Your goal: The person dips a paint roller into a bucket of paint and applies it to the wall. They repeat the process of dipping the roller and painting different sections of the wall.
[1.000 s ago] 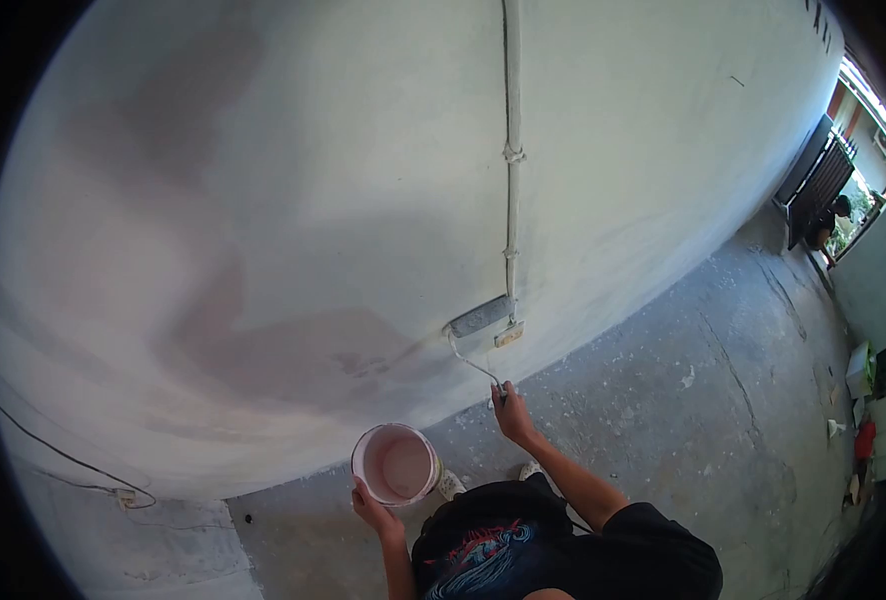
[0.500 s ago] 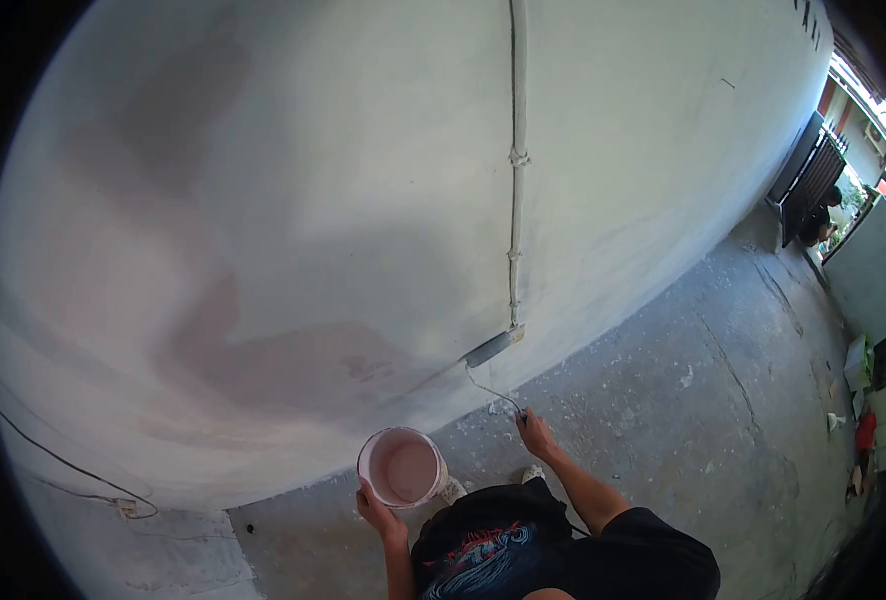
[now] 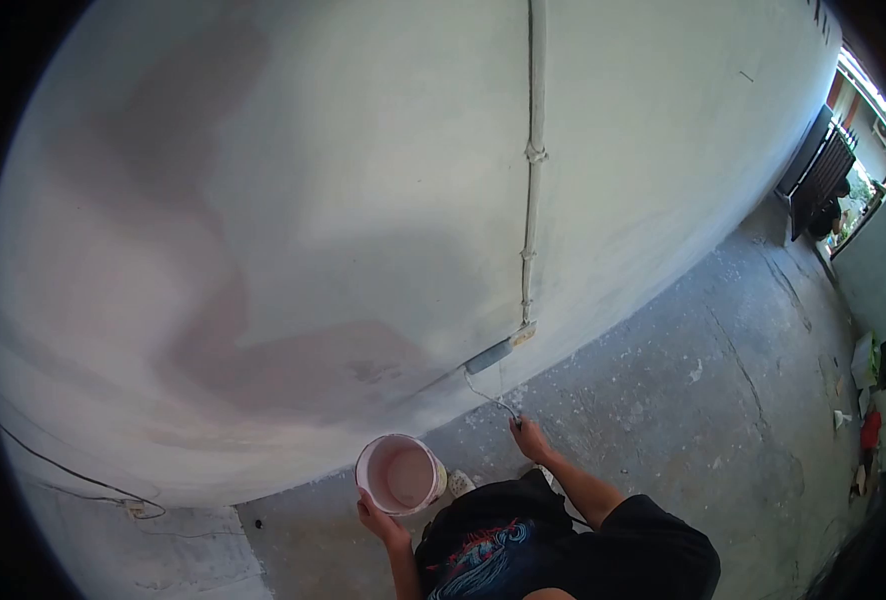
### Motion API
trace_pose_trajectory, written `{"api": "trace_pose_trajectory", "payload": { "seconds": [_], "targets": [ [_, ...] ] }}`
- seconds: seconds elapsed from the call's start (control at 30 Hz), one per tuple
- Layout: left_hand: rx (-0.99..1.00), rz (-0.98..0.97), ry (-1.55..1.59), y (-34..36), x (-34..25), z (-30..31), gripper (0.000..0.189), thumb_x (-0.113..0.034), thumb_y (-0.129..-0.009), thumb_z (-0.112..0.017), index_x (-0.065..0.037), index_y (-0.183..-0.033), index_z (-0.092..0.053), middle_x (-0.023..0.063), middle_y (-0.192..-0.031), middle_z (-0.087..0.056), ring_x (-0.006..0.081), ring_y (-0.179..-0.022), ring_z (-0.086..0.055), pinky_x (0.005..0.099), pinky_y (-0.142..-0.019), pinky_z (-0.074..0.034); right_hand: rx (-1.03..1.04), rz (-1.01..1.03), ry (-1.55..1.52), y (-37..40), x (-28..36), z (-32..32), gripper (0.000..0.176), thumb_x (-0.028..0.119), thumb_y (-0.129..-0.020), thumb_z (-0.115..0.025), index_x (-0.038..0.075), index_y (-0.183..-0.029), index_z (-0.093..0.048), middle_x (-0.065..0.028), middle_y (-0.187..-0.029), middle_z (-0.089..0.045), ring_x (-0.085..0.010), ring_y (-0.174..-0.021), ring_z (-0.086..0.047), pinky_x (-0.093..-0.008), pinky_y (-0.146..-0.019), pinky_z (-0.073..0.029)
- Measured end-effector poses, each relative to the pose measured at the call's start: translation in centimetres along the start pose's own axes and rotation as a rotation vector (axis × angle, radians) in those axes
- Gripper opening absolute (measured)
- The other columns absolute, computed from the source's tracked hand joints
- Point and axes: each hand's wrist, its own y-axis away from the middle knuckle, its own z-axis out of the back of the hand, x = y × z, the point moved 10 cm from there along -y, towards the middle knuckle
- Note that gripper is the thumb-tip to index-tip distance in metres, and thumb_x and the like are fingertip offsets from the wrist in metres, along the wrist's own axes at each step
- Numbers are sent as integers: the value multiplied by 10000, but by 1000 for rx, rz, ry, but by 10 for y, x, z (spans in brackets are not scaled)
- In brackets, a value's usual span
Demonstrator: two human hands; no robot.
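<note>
My right hand (image 3: 530,440) is closed around the handle of a paint roller (image 3: 489,357). The roller's grey sleeve lies against the low part of the pale wall (image 3: 363,200), just left of a yellowish outlet box (image 3: 525,334) at the foot of a vertical pipe (image 3: 534,180). With its fingers on the left side of the rim, my left hand (image 3: 378,518) holds a white bucket (image 3: 401,474) close to my body. A little pinkish-white paint shows in the bottom of the bucket.
The concrete floor (image 3: 653,400) carries white splatters and cracks. Dark cables (image 3: 73,472) run along the wall at lower left. Far right, another person (image 3: 829,215) is low beside a dark metal gate (image 3: 818,180). Clutter, including a red item (image 3: 870,430), lines the right side.
The view has shifted slightly, so the wall and pipe sit farther right. The roller stays on the wall by the outlet box, and both hands keep their holds.
</note>
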Motion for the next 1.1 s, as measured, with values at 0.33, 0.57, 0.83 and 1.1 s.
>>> {"api": "trace_pose_trajectory", "payload": {
  "seconds": [0.33, 0.57, 0.83, 1.1],
  "targets": [
    [12, -5, -42, -1, -12, -7, 397, -379, -994, -551, 10, -1072, -557, 139, -1093, -612, 235, -1025, -611, 374, -895, -480, -15, -20, 10, 9, -18, -3, 401, 338, -987, -531, -54, -905, -551, -321, -800, -604, -523, -827, -577, -554, -655, -423],
    [21, -34, -16, 0, -15, -15, 396, -416, -980, -574, -26, -929, -531, 83, -951, -564, 188, -918, -572, 346, -840, -466, 4, -60, 16, 10, -11, -4, 392, 332, -987, -536, -53, -913, -546, -322, -820, -607, -523, -843, -575, -561, -666, -423],
    [4, -42, 6, 5, -16, -9, 386, -401, -990, -563, -21, -930, -537, 79, -951, -569, 177, -906, -564, 339, -840, -464, 98, -46, 161, -10, -53, -42, 410, 323, -964, -528, -69, -922, -642, -307, -860, -655, -474, -835, -644, -538, -710, -507],
    [13, -26, -18, 10, -20, -1, 392, -396, -988, -565, -7, -947, -536, 97, -964, -575, 191, -922, -578, 347, -841, -469, 306, -303, 203, -29, -56, -39, 498, 367, -947, -516, -93, -812, -650, -218, -673, -655, -359, -604, -670, -478, -608, -532]
  ]
}}
